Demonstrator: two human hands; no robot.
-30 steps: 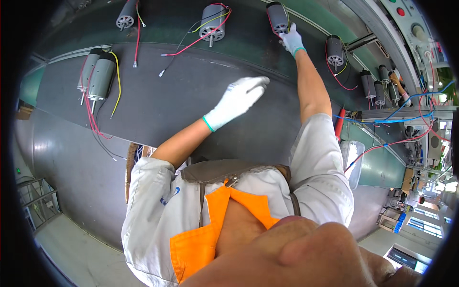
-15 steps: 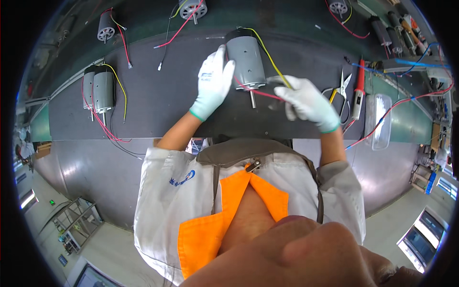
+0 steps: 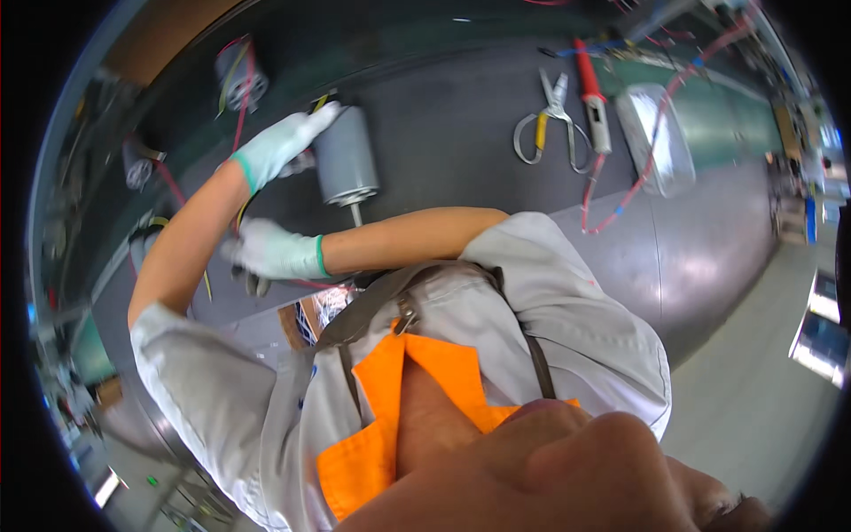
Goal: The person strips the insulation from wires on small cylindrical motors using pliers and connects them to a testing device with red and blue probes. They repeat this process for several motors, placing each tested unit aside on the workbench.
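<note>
A grey cylindrical electric motor (image 3: pixel 347 155) lies on the dark worktop, its shaft pointing toward me. My gloved left hand (image 3: pixel 285 146) grips its upper left end, fingertips by the black cap where a bit of yellow wire shows. Crossing in front of my body, my gloved right hand (image 3: pixel 270 250) is left of the motor's shaft, below my left forearm. Its blurred fingers are closed on thin wires, with a red wire (image 3: pixel 310 284) trailing out beneath. Where those wires run is partly hidden by my left arm.
Farther left are another motor (image 3: pixel 241 82) with red and yellow leads and a smaller-looking one (image 3: pixel 137 168). More motors (image 3: pixel 142 241) are partly behind my left forearm. On the right lie scissors (image 3: pixel 554 111), a red-and-white tool (image 3: pixel 592 97) with a cord, and a clear plastic box (image 3: pixel 660 142).
My view has turned, so the bench looks tilted. My right hand has swung from the motor's right side across to its left. My left hand has shifted up toward the motor's cap.
</note>
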